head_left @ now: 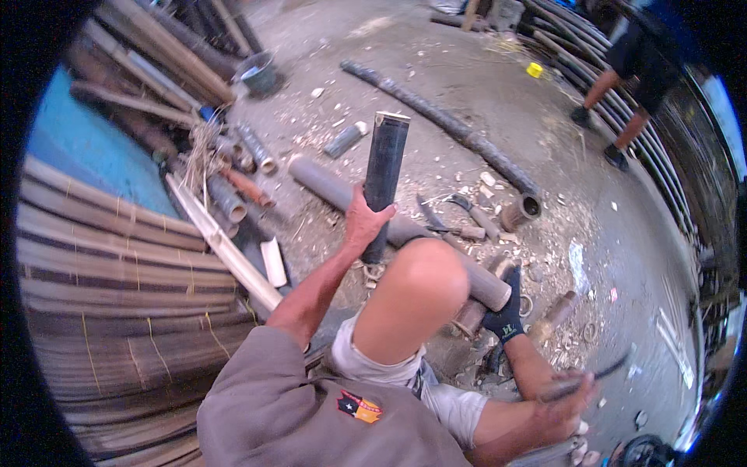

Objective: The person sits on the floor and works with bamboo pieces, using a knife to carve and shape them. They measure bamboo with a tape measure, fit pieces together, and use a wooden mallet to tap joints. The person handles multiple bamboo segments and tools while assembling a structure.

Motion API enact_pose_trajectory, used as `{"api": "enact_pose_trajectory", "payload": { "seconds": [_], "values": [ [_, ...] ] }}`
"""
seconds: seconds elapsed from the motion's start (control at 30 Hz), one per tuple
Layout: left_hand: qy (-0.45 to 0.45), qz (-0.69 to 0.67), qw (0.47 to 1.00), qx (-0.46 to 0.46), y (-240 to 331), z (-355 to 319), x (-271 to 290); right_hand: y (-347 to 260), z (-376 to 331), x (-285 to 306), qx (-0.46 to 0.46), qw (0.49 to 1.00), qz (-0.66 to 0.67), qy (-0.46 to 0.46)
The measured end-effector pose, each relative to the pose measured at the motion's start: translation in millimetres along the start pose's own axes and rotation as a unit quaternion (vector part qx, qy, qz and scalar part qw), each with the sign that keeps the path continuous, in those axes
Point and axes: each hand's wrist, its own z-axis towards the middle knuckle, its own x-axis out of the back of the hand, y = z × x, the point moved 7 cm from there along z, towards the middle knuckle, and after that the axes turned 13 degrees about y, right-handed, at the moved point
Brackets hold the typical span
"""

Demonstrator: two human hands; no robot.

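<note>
My left hand (366,222) is wrapped round a dark bamboo tube (387,159), which stands almost upright beside my raised left knee. Its pale cut end faces up. To the right, my right hand (574,401) is smeared by motion, its fingers around a curved knife (611,373) whose dark blade points up and right; its handle is hidden in the hand. A thick bamboo pole (323,180) lies on the floor behind the tube and passes under my left knee. Past its near end rests my foot in a dark covering (510,307).
Two curved blades with wooden handles (471,232) lie among wood chips. Beyond lie a long dark bamboo pole (459,128) and a short piece (346,140). Bamboo stacks (124,265) and a bucket (258,74) are at left. A person (634,93) stands at far right.
</note>
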Motion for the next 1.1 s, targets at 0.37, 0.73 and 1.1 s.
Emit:
{"api": "enact_pose_trajectory", "payload": {
  "seconds": [0.37, 0.73, 1.1],
  "values": [
    [-0.294, -0.2, 0.917, -0.183, 221.4, 56.9, -115.8, 42.3, -40.5, -1.0, -0.205, 0.964, 0.152, 0.08],
    [-0.353, -0.401, 0.845, -0.001, 179.7, -166.6, -255.1, 129.2, -67.4, -11.9, -0.238, 0.971, 0.032, -0.003],
    [-0.358, -0.372, 0.856, 0.029, 131.9, -189.8, -267.4, 152.5, -64.1, -24.1, -0.155, 0.974, -0.146, -0.078]
  ]
}}
